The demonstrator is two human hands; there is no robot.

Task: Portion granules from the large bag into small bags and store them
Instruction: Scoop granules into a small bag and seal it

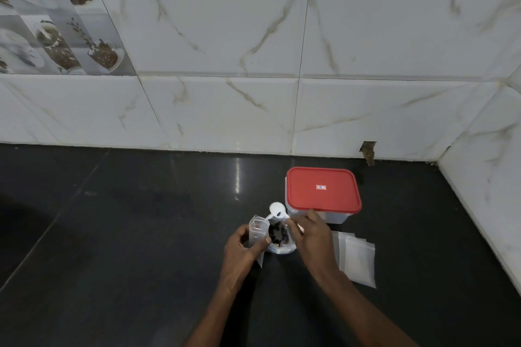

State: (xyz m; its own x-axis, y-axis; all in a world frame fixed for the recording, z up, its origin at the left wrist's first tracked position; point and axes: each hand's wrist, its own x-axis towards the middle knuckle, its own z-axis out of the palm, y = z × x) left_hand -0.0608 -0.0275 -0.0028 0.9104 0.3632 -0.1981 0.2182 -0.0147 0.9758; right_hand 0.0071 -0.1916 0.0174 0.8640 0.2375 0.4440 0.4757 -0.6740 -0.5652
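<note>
Small bag point(258, 229): upright, pinched between thumb and fingers of my left hand point(244, 245).
White spoon point(277, 210): my right hand point(310, 231) fingers curled round its handle, bowl above the large bag point(282, 248).
Large bag: open, dark granules point(276, 231) inside, on the black counter point(141, 234).
Nearby: red-lidded container point(322, 189); stack of empty bags point(358, 256).

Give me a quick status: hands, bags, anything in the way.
Left hand grips a small bag. Right hand holds white spoon at the open large bag. Red-lidded box close behind, lid on; spare bags to the right.
</note>
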